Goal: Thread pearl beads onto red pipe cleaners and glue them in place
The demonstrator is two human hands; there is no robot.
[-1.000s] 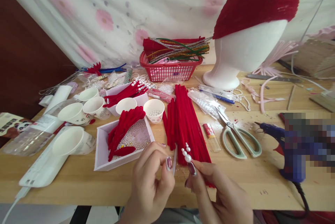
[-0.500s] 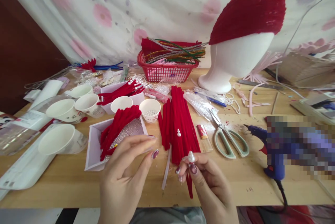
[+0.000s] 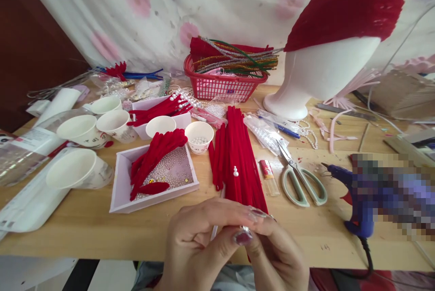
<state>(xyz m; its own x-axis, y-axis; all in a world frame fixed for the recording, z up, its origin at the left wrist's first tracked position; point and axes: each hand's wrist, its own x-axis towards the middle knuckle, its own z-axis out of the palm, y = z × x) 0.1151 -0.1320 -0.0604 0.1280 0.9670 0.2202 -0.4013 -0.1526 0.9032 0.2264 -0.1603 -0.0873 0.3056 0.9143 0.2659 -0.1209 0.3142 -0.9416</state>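
My left hand [image 3: 200, 241] and my right hand [image 3: 277, 254] meet at the table's near edge, fingers pinched together over something small that they hide; a thin white strip [image 3: 214, 232] shows just under the left fingers. Right behind the hands lies a bundle of red pipe cleaners [image 3: 239, 159] with a small white pearl piece [image 3: 234, 172] resting on it. A white tray [image 3: 118, 191] holding beads and red folded pieces sits to the left of the hands.
Several white paper cups [image 3: 71, 173] stand at left. Scissors [image 3: 301, 177], a small red-capped tube [image 3: 268, 175] and a blue glue gun [image 3: 353, 196] lie at right. A red basket [image 3: 222, 87] and a white foam head with a red cap [image 3: 322, 73] stand at the back.
My left hand moved right and closed onto my right hand's fingertips, covering the pearl piece that was held up. The view shifted slightly.
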